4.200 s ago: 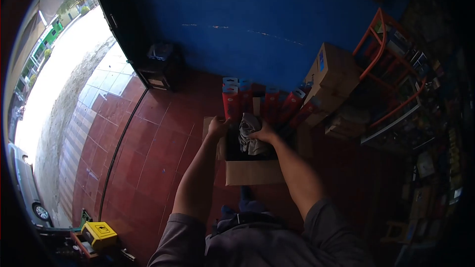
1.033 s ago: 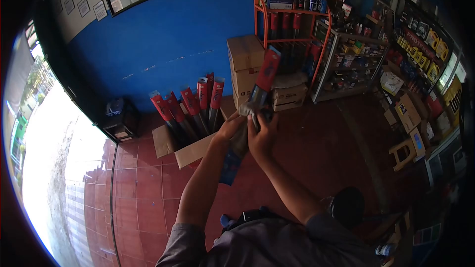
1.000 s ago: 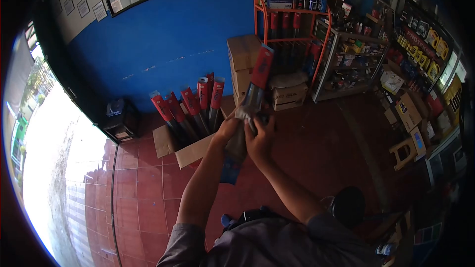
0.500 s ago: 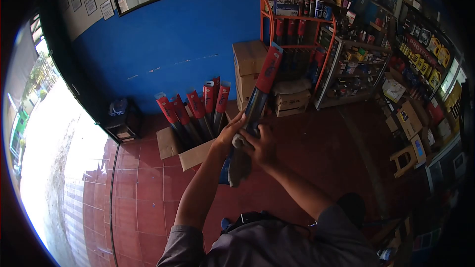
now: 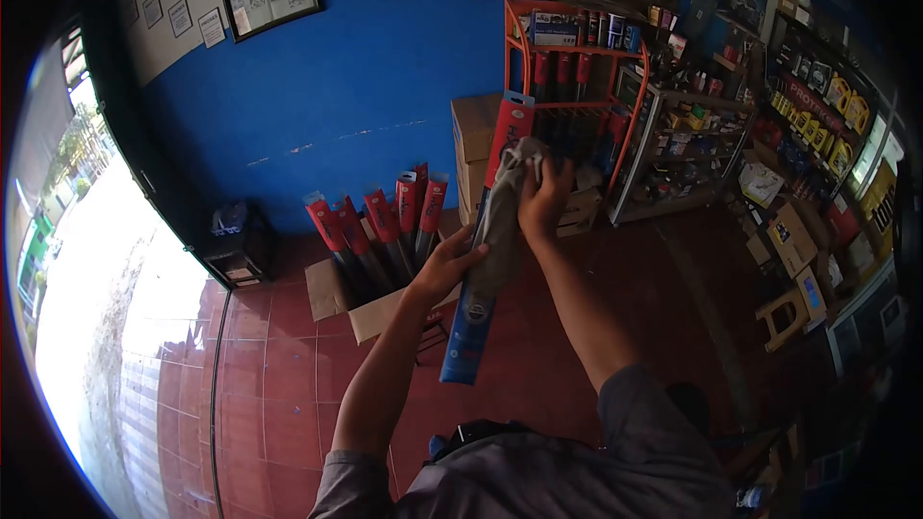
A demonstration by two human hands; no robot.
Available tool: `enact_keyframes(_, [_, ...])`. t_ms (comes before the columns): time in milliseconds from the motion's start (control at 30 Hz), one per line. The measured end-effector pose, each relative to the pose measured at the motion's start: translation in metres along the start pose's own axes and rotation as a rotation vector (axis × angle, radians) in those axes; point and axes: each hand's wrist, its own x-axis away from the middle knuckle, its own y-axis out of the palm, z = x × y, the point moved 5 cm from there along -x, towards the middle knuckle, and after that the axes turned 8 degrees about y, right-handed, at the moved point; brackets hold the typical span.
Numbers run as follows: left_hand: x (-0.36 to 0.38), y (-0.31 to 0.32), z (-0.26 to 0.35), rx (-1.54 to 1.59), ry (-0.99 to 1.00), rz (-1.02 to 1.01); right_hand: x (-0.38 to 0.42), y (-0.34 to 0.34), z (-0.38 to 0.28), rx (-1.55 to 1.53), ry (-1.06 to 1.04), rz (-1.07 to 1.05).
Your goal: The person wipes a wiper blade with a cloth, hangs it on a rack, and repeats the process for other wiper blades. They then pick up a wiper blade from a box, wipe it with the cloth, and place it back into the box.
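A long, narrow wiper blade pack (image 5: 468, 336), red at the top and blue at the bottom, slants upright in front of me. My left hand (image 5: 448, 265) grips it by its middle, the thumb lying across the front. Higher up, my right hand (image 5: 546, 197) is closed on a grey cloth (image 5: 500, 221). The cloth lies against the pack's front and hangs down over its middle, hiding part of the print.
Several similar red-topped packs (image 5: 382, 216) stand in an open cardboard box (image 5: 377, 315) on the red tiled floor. Stacked cartons (image 5: 473, 130), an orange rack (image 5: 510, 48) and a glass display case (image 5: 687, 149) line the back. A bright doorway lies at left.
My right hand has slid the cloth up the pack towards its red top. The pack's lower blue end now shows more, and it stands slightly further left at the top.
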Motion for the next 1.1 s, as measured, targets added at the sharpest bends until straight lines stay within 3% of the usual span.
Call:
enact_keyframes(67, [0.004,0.004,-0.001,0.076,-0.046,-0.026,-0.001,0.01,0.031,-0.26,0.362,0.078])
enact_keyframes(100, [0.003,0.007,0.001,0.074,-0.042,-0.025,0.001,0.016,0.038,-0.263,0.359,0.08])
enact_keyframes(167, [0.001,0.014,-0.003,-0.167,-0.102,0.012,0.011,0.038,0.059,-0.587,0.532,-0.069])
enact_keyframes(300, [-0.015,0.017,-0.03,-0.064,-0.076,0.081,0.031,0.071,0.096,-0.343,0.669,-0.004])
enact_keyframes(367, [-0.013,0.01,-0.032,-0.363,-0.113,0.171,0.033,0.067,0.095,-0.517,0.833,0.162])
enact_keyframes(500, [-0.009,0.009,-0.019,-0.473,-0.034,0.165,0.018,0.053,0.093,-0.457,0.944,0.188])
enact_keyframes(567, [-0.005,0.019,0.002,-0.228,-0.092,0.0,0.024,0.058,0.097,-0.821,1.244,0.268])
enact_keyframes(600, [-0.001,0.023,0.015,-0.226,-0.094,-0.001,0.023,0.06,0.105,-0.818,1.246,0.267])
enact_keyframes(667, [0.006,0.023,0.029,-0.245,-0.184,0.057,0.028,0.067,0.113,-1.269,1.464,0.356])
enact_keyframes(800, [0.008,0.008,0.023,-0.249,-0.198,0.035,0.006,0.04,0.099,-1.073,1.332,0.37])
enact_keyframes(867, [0.008,0.016,0.027,-0.356,-0.148,-0.146,-0.015,0.034,0.085,-0.613,0.995,0.137])
enact_keyframes(900, [0.005,0.018,0.015,-0.354,-0.156,-0.151,-0.018,0.037,0.081,-0.606,1.002,0.139])
enact_keyframes(967, [-0.007,0.024,0.01,-0.399,0.299,-0.066,-0.032,0.049,0.057,-0.648,0.725,0.023])
enact_keyframes(1000, [-0.011,0.026,0.012,-0.397,0.296,-0.071,-0.029,0.046,0.048,-0.644,0.728,0.027])
enact_keyframes(1067, [-0.021,0.025,0.024,-0.514,0.393,-0.017,-0.02,0.05,0.023,-0.706,0.673,-0.19])
enact_keyframes(1100, [-0.024,0.025,0.035,-0.512,0.387,-0.015,-0.009,0.054,0.019,-0.738,0.665,-0.158])
